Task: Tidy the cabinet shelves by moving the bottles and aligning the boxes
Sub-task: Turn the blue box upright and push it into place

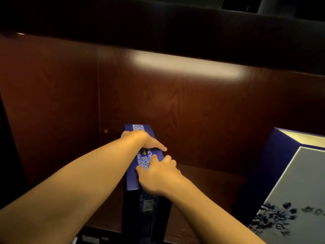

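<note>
A tall, narrow blue box [132, 180] with a white patterned strip along its top stands on the wooden shelf [207, 184], running from front to back. My left hand [142, 139] lies over the far part of the box top, fingers wrapped over its left edge and thumb stretched to the right. My right hand [158, 175] rests on the near part of the top, fingertips on the patterned strip. No bottles are in view.
A large blue box with a pale lid and blue floral print [295, 191] stands at the right, close to the front. The dark wooden back panel [175, 103] closes the shelf behind. Another dark shelf [158, 23] hangs overhead.
</note>
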`<state>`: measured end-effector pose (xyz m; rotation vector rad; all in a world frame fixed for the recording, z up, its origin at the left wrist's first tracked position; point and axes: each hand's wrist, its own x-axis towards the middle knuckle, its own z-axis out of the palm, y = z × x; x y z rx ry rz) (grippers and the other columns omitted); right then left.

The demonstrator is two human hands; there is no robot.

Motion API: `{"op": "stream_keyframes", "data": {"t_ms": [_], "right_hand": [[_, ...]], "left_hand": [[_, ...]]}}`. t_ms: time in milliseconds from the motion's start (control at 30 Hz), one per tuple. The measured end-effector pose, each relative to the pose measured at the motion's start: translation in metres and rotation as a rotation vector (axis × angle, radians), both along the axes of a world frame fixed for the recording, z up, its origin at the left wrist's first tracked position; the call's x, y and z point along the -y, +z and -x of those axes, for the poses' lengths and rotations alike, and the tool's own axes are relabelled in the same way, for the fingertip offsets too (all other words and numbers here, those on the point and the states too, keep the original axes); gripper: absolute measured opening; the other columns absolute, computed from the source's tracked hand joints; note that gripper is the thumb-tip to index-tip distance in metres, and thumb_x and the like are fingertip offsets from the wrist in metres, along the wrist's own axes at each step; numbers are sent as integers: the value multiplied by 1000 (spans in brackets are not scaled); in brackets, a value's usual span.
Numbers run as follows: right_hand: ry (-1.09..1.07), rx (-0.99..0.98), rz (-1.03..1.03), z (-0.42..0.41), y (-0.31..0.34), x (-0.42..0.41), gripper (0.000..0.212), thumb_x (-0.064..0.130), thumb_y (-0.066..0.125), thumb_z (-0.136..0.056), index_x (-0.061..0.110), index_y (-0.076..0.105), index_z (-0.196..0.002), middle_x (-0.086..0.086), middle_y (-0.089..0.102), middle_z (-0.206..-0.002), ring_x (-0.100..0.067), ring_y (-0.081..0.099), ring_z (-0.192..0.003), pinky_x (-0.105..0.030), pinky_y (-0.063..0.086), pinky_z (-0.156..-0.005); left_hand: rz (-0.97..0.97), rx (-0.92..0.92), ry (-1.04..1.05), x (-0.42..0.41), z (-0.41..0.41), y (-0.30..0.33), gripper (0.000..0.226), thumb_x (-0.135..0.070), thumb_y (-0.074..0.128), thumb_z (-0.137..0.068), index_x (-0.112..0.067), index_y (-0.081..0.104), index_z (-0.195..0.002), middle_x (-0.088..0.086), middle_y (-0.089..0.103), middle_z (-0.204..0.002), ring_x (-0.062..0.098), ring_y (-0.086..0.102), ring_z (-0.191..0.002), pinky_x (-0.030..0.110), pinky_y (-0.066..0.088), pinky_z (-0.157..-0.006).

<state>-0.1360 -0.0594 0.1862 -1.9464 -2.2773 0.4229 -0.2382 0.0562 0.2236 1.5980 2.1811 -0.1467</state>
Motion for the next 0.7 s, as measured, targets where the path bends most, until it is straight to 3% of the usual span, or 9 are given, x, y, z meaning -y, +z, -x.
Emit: {"op": "stream_keyframes", "data": {"t_ms": [67, 133, 200, 267, 333, 467, 600, 700], "right_hand": [[84, -104, 45, -12, 1, 6, 67, 54, 34, -98, 19, 18, -153, -22, 23, -146, -42, 32, -129, -50, 34, -100], [133, -187, 16, -27, 1, 3, 58, 41, 38, -99, 22, 23, -151, -21, 34, -142, -41, 44, -122, -46, 40, -94], [120, -245, -76, -43, 1, -4, 50, 31, 41, -97, 23, 34, -146, -15, 55, -128, -34, 55, -110, -39, 43, -83], [65, -268, -159, -59, 2, -15, 38, 29, 43, -94, 25, 50, -131, -8, 65, -116, -29, 58, -101, -36, 44, -77], [-3, -249, -230, -73, 3, -31, 34, 29, 46, -92, 25, 58, -123, -5, 66, -117, -28, 60, -106, -33, 44, -80], [-52, -230, -286, -91, 6, -65, 30, 28, 50, -90, 23, 63, -116, -4, 68, -113, -25, 62, -101, -28, 43, -76], [-25, -181, -348, -91, 9, -88, 28, 38, 52, -94, 26, 62, -116, -6, 57, -121, -25, 53, -109, -34, 46, -80], [39, -9, -458, -78, 13, -103, 38, 54, 54, -90, 27, 62, -114, -2, 56, -117, -23, 48, -113, -39, 48, -83]], "left_hand": [[-28, -4, -73, -4, -9, -1, 124, -97, 58, -42, -22, 52, -139, 8, 54, -133, 32, 54, -118, 39, 43, -97], [-118, -30, -93, -6, -12, -4, 129, -93, 61, -44, -19, 43, -148, 9, 49, -135, 31, 52, -118, 35, 45, -84], [-159, -23, -102, -6, -13, -9, 141, -86, 64, -46, -19, 15, -160, 14, 28, -155, 39, 39, -136, 45, 44, -97], [-152, 1, -198, -7, -10, -12, 144, -84, 67, -47, -26, 2, -161, 16, 11, -162, 45, 26, -144, 55, 37, -107], [-133, 33, -317, -7, -5, -10, 146, -83, 72, -42, -37, 0, -160, 10, 8, -162, 44, 23, -145, 56, 35, -110], [-122, 96, -543, -2, 13, -7, 144, -72, 86, -39, -49, 4, -156, -4, 20, -157, 33, 31, -143, 50, 38, -111], [-151, 162, -702, 12, 38, -7, 133, -57, 91, -49, -49, 11, -155, -14, 24, -156, 20, 37, -137, 43, 39, -112], [-188, 105, -698, 26, 55, -4, 130, -61, 90, -52, -42, 14, -156, -12, 27, -157, 18, 37, -136, 45, 39, -112]]}}
